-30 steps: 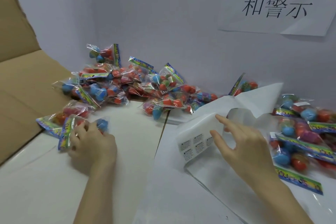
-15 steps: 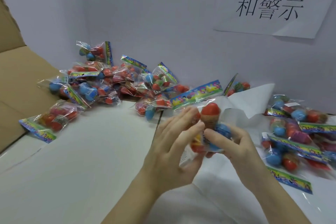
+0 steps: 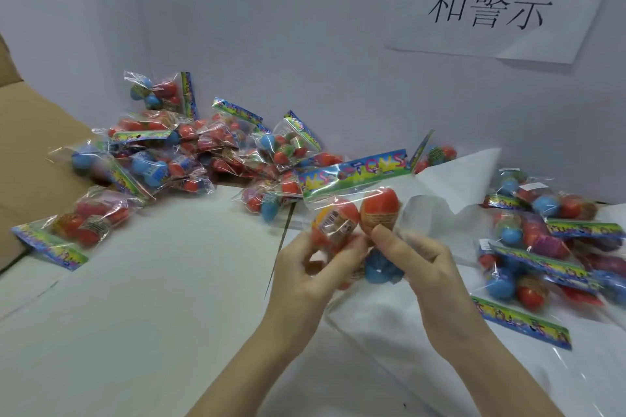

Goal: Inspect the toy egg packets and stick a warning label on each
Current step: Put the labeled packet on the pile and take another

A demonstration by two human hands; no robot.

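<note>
Both hands grip one toy egg packet (image 3: 352,213) mid-table, left hand (image 3: 313,276) and right hand (image 3: 420,259) pinching its lower eggs, so best turn it slowly, checking every egg before labelling.

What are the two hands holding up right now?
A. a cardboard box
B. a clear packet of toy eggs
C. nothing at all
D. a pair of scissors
B: the left hand and right hand both grip one clear packet with red and blue toy eggs inside, raised above the table.
</note>
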